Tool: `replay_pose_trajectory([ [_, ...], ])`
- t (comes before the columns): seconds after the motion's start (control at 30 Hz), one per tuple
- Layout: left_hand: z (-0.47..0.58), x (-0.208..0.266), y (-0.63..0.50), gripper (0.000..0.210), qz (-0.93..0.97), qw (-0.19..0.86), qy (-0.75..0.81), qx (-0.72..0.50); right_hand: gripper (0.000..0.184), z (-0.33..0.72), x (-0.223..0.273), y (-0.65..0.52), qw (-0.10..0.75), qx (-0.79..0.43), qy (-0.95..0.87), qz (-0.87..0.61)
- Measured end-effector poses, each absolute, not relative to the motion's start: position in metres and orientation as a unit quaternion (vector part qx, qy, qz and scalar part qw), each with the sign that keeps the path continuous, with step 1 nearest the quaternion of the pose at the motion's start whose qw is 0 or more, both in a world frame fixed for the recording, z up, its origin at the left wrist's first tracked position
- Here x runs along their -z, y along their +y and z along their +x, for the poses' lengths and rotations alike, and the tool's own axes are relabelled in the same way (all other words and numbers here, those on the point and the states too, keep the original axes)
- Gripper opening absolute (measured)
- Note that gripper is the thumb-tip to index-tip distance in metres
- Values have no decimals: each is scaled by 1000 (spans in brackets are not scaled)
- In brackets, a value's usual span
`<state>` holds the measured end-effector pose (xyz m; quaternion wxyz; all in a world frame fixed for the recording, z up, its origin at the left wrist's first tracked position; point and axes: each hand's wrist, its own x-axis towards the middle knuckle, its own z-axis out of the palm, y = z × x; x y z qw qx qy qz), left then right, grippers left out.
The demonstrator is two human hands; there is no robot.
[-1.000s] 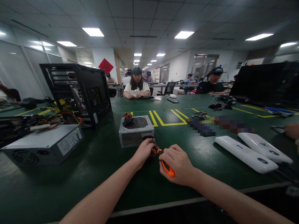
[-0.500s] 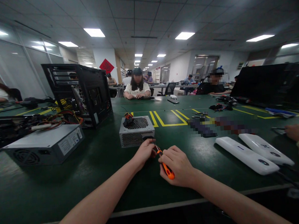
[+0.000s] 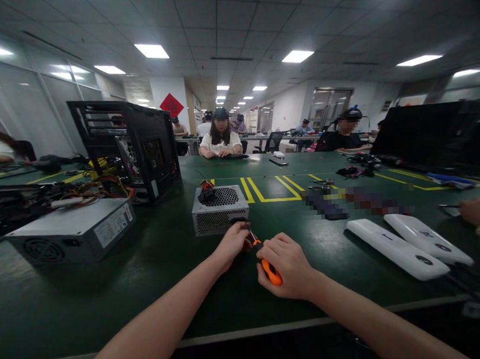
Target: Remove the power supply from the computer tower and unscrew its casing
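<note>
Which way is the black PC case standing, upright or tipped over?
Upright. The PC case stands tall on the green table, its open side showing drive bays and wiring, with loose cables spilling out at its foot.

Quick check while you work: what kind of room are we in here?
Probably a computer assembly or repair workshop in an open-plan office. An opened black tower computer case with loose coloured wiring stands on the long green bench, two grey metal power supply units lie near it, and other people work at benches beyond.

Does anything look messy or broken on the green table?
Yes: the black computer case stands open, with a tangle of loose coloured wires spilling out onto the table beside the big grey power supply.
</note>
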<state>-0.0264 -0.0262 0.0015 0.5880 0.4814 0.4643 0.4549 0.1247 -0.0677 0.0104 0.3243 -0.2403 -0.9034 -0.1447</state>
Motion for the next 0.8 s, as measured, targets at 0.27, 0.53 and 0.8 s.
replay_pose_trajectory([
  [0.27, -26, 0, -26, 29, 482, 585, 455, -467, 16, 124, -15, -69, 332, 137, -892, -275],
  [0.53, -26, 0, -25, 28, 484, 584, 462, -459, 7, 123, -13, -68, 309, 167, -906, -235],
  [0.8, -28, 1, -25, 30, 481, 592, 452, -463, 13, 123, -11, -67, 346, 125, -886, -281],
])
